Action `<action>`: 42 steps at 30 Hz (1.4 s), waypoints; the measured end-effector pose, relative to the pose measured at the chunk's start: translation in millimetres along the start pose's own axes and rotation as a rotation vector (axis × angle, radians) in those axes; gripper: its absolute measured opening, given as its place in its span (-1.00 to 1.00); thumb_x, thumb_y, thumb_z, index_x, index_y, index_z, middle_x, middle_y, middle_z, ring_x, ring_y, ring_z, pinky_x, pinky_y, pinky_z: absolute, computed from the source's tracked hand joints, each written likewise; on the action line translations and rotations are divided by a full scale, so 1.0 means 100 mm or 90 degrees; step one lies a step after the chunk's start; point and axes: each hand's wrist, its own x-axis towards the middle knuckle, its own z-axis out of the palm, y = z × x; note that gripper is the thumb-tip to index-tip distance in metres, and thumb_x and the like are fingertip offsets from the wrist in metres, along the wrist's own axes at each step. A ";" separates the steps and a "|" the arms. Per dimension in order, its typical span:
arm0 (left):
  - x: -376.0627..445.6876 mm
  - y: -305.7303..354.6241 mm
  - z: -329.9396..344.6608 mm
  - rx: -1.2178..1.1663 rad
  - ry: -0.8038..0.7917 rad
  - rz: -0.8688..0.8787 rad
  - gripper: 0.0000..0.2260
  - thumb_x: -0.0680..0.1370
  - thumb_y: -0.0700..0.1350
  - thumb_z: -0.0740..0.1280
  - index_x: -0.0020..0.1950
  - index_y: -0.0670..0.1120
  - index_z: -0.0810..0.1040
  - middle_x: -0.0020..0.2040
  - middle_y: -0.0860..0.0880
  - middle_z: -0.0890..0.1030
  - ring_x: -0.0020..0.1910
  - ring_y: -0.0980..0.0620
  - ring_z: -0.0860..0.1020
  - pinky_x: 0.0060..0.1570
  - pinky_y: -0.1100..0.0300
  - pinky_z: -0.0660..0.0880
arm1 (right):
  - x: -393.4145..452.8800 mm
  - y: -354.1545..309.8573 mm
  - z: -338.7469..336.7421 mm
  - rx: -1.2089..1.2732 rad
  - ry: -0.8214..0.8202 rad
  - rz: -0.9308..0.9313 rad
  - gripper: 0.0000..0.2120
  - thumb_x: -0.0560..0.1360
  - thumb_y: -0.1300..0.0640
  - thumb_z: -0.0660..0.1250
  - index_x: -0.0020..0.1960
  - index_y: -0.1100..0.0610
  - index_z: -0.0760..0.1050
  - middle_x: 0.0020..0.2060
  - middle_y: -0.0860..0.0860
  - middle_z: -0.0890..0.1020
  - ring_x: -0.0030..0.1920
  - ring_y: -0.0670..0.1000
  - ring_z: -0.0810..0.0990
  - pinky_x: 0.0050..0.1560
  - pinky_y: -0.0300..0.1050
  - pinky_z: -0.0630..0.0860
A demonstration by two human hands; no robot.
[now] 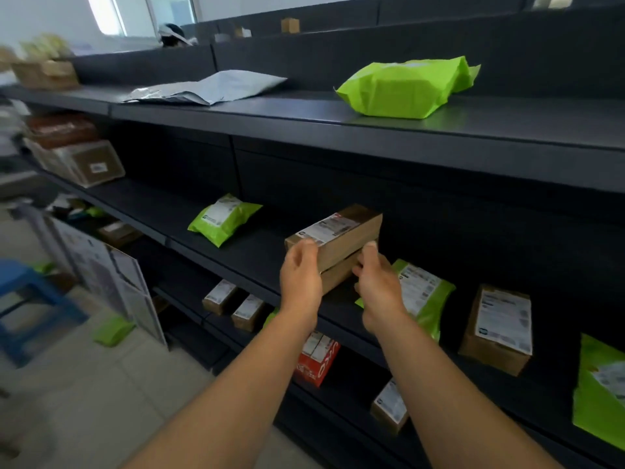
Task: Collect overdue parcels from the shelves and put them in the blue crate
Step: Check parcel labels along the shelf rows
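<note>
Two long brown cardboard parcels are stacked at the front of the middle shelf point(257, 252). The upper parcel point(341, 235) carries a white label on top; the lower parcel point(338, 275) is mostly hidden behind my hands. My left hand point(301, 275) grips the stack's near left corner, thumb on the upper box. My right hand point(378, 282) holds the right side, fingers curled around both boxes. No blue crate is in view.
Green mailer bags point(225, 218) point(422, 296) lie either side of the stack, a labelled brown box point(500, 326) further right. On the top shelf sit a grey mailer point(209, 88) and a big green bag point(406, 88). Small boxes fill lower shelves. A blue stool point(23, 299) stands left.
</note>
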 end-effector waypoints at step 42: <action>1.75 -0.58 -0.41 0.002 -0.472 -0.131 -0.68 0.68 0.04 0.01 0.39 0.23 0.38 0.19 0.03 0.62 0.12 0.04 0.61 0.12 -0.03 0.57 | 1.05 0.50 0.85 0.187 0.131 -0.076 -0.63 0.64 -0.04 0.14 0.44 -0.23 0.30 0.10 -0.04 0.69 0.04 -0.01 0.69 -0.08 0.01 0.62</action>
